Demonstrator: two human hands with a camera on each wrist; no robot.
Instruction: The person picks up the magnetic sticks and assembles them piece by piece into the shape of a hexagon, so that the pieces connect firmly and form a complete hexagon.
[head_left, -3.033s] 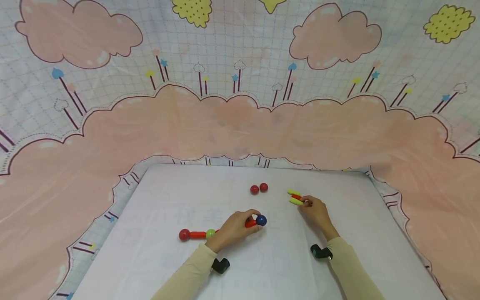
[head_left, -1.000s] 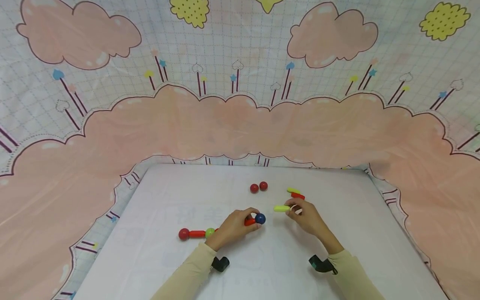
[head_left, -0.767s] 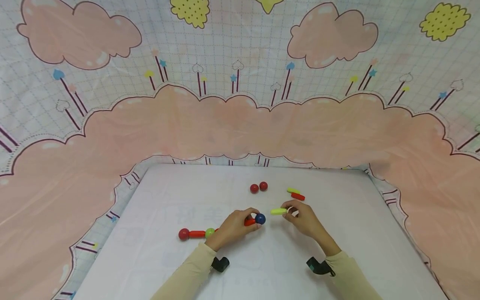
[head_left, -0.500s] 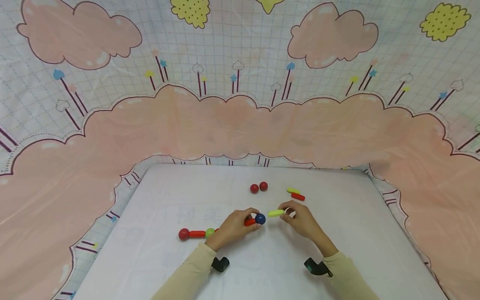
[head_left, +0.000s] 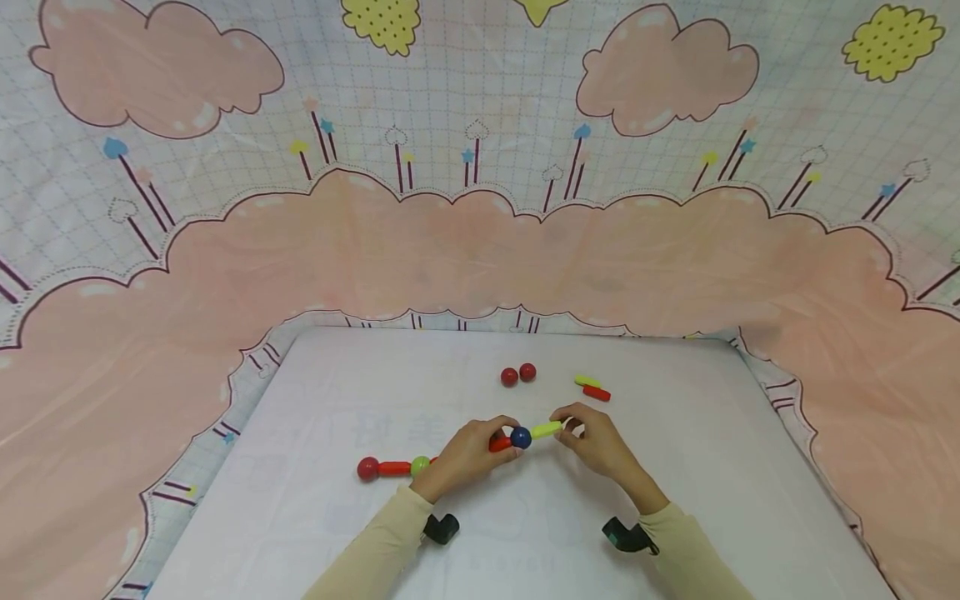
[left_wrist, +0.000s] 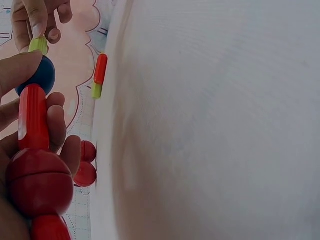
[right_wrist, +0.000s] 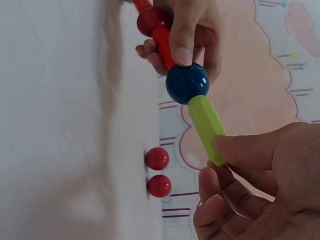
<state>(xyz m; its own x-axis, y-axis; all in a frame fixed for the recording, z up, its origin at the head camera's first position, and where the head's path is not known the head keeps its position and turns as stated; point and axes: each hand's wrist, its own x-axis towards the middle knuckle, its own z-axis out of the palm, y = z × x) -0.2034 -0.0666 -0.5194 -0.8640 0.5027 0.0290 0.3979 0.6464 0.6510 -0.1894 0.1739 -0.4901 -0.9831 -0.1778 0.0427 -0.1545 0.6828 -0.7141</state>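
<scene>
My left hand (head_left: 468, 454) grips a chain of balls and ribbed sticks, its thumb on the blue ball (right_wrist: 187, 83). Behind that ball come a red stick (left_wrist: 33, 117) and a dark red ball (left_wrist: 40, 182). Farther along the chain, a green ball (head_left: 421, 466), another red stick (head_left: 394, 468) and an end red ball (head_left: 368, 469) reach out to the left; the palm hides part between. Thumb and fingers of my right hand (head_left: 596, 440) pinch the outer end of a yellow-green stick (right_wrist: 207, 130), whose other end meets the blue ball.
Two loose red balls (head_left: 518, 375) lie toward the back of the white table (head_left: 337, 383). To their right, a yellow-green stick (head_left: 587, 381) and a red stick (head_left: 597, 393) lie side by side. A patterned cloth (head_left: 480, 250) rises behind the table.
My right hand has taken a yellow-green stick from the group at right and brought it leftward to the blue ball. The left hand has stayed in place.
</scene>
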